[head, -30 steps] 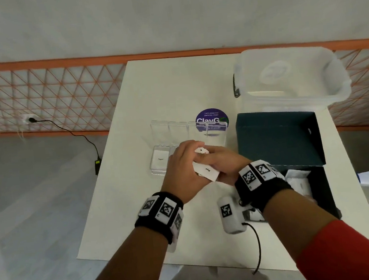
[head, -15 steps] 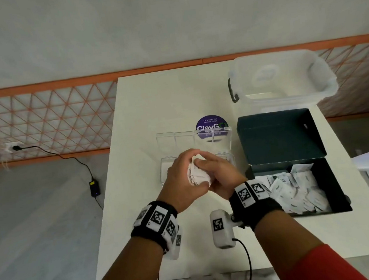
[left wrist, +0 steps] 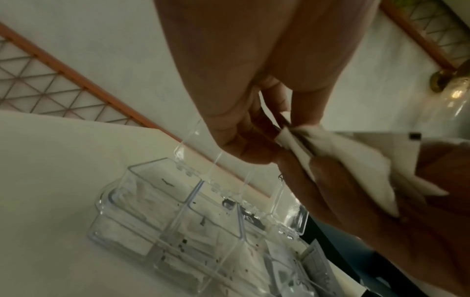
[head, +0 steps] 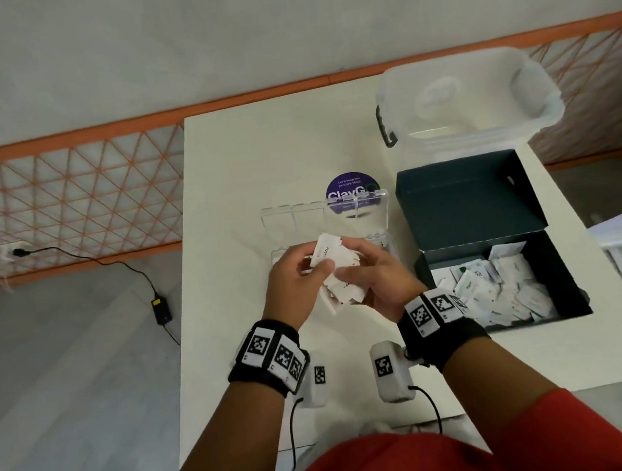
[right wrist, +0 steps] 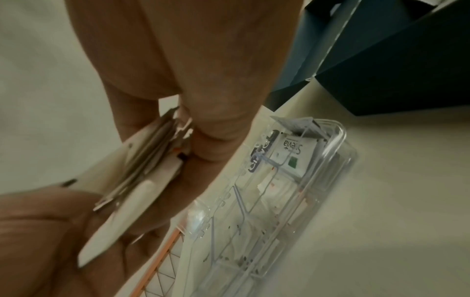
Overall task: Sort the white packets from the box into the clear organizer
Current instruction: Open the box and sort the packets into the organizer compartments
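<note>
While above organizer (head: pixel 326 230), hands (both) (head: pixel 299 286) gripping packets (head: pixel 334 267)

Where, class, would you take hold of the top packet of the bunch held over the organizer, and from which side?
Pinch the top packet at its free far edge, coming from above and the far side. It sticks up clear of the left hand and right hand, which cover the near ends of the bunch, so probably only that edge is open.
</note>
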The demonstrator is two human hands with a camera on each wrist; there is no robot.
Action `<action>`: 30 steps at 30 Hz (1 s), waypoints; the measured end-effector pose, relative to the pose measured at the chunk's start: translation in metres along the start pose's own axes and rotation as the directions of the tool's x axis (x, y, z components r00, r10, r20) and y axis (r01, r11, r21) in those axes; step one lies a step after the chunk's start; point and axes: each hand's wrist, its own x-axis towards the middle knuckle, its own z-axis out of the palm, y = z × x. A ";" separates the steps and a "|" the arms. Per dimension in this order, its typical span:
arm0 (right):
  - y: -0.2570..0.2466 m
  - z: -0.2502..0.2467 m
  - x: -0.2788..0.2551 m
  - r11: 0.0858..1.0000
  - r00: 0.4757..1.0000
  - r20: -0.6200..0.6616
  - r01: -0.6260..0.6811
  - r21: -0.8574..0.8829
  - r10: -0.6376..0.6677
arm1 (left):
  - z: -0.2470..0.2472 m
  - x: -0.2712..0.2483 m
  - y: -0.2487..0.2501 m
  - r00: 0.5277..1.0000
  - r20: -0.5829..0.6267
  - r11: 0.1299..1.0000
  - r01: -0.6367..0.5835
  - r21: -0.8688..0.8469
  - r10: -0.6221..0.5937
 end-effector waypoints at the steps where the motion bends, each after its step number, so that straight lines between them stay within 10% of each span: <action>1: -0.002 -0.001 0.001 1.000 1.000 -0.011 0.001 -0.013 -0.001 | -0.001 0.002 0.001 1.000 0.003 1.000 -0.001 0.011 0.001; 10: -0.013 -0.018 0.012 0.999 0.997 -0.080 -0.017 -0.029 0.015 | -0.018 0.008 0.001 0.989 -0.098 0.987 0.096 -0.125 -0.109; 17: -0.014 -0.042 0.014 1.000 0.992 -0.123 -0.008 0.030 0.012 | -0.034 0.019 -0.008 0.987 -0.154 0.961 0.085 0.264 -0.045; 30: -0.015 -0.065 0.009 1.000 0.981 -0.195 -0.003 0.027 0.009 | -0.008 0.059 -0.011 0.952 0.274 0.746 -0.084 0.661 -0.136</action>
